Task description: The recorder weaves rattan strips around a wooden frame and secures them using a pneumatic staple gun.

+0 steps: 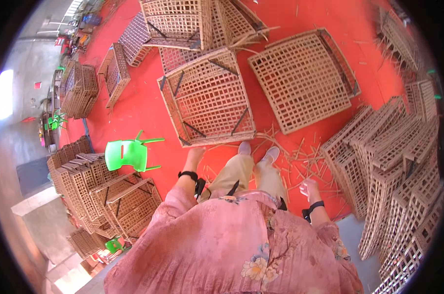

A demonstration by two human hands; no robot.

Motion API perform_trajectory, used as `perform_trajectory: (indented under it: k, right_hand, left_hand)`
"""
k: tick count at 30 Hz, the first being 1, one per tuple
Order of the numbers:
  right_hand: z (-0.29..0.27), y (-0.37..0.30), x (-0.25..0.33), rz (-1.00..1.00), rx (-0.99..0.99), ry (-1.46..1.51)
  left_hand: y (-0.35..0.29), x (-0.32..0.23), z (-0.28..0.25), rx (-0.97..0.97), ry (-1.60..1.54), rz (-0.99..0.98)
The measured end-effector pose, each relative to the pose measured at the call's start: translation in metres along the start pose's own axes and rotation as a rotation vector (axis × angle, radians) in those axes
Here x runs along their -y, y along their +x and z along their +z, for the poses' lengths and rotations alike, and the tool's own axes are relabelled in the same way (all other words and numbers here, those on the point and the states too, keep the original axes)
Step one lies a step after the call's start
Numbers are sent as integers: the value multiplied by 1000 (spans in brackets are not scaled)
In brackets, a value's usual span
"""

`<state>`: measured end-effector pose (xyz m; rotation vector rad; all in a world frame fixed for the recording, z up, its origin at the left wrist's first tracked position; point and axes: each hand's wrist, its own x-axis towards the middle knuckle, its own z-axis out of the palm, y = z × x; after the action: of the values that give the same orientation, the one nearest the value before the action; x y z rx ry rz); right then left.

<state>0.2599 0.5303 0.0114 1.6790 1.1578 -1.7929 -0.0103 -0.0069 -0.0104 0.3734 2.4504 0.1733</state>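
My left hand (195, 155) hangs beside my leg, close to the near edge of a woven slatted crate (209, 100) with dark strips across its corners. Its fingers are too foreshortened to read, and I cannot tell whether they touch the crate. On the other side my right hand (309, 189) hangs over loose slats on the floor, its fingers loosely bent and somewhat apart. Nothing shows in it. Both wrists wear dark bands. A second woven crate (305, 81) lies to the right of the first, its lattice face upward.
Stacks of lattice panels (383, 152) rise on the right, with more crates (92, 191) at the left. A green plastic chair (127, 155) lies tipped over at left. Piled crates (178, 22) stand ahead. Scattered slats (305, 159) litter the red floor (151, 115) near my feet.
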Motion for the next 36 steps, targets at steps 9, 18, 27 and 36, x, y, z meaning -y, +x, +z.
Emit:
perform_trajectory:
  k: [9, 18, 27, 36]
  right_hand:
    - [86, 23, 108, -195, 52, -201]
    - [342, 45, 293, -401, 346, -202]
    - [567, 140, 396, -578, 412, -709]
    - [668, 250, 435, -1372, 111, -1978]
  left_hand:
    - [-85, 8, -37, -209, -1339, -703]
    - [-260, 104, 34, -502, -1614, -1128]
    - [-405, -79, 94, -602, -1729, -1818]
    - [-305, -269, 68, -259, -1995, -1912]
